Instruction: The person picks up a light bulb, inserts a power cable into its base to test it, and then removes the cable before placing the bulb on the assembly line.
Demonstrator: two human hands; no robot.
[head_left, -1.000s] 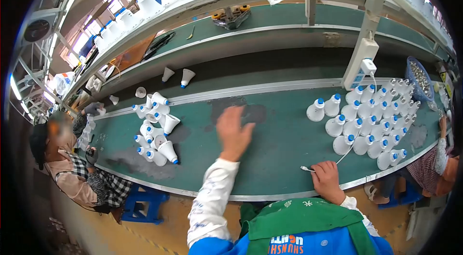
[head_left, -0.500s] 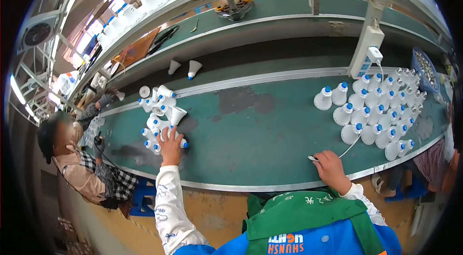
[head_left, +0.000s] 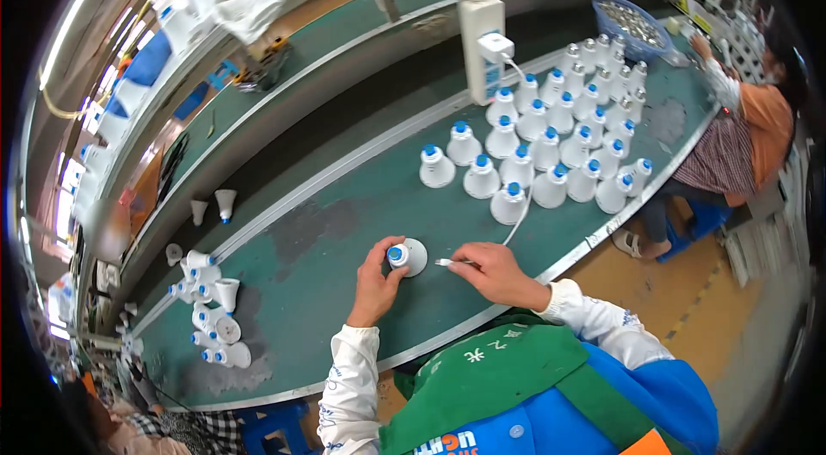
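My left hand [head_left: 376, 285] is closed round a white bulb housing [head_left: 416, 257] with a blue cap, which stands on the green bench in front of me. Just to its right, my right hand [head_left: 495, 273] pinches the tip of a white cable [head_left: 516, 227]. The cable runs up past many upright housings [head_left: 517, 167] toward a white adapter [head_left: 496, 46] on the post. More white housings [head_left: 215, 317] lie in a loose pile at the left of the bench.
A blue basket [head_left: 632, 28] of small metal parts stands at the back right. One co-worker [head_left: 757, 128] sits at the right and another [head_left: 112, 421] at the lower left. Two housings [head_left: 225, 204] lie beyond the bench rail [head_left: 284, 205].
The view has turned to the right. My left hand has left the pile and now holds a housing near my right hand, which still pinches the cable.
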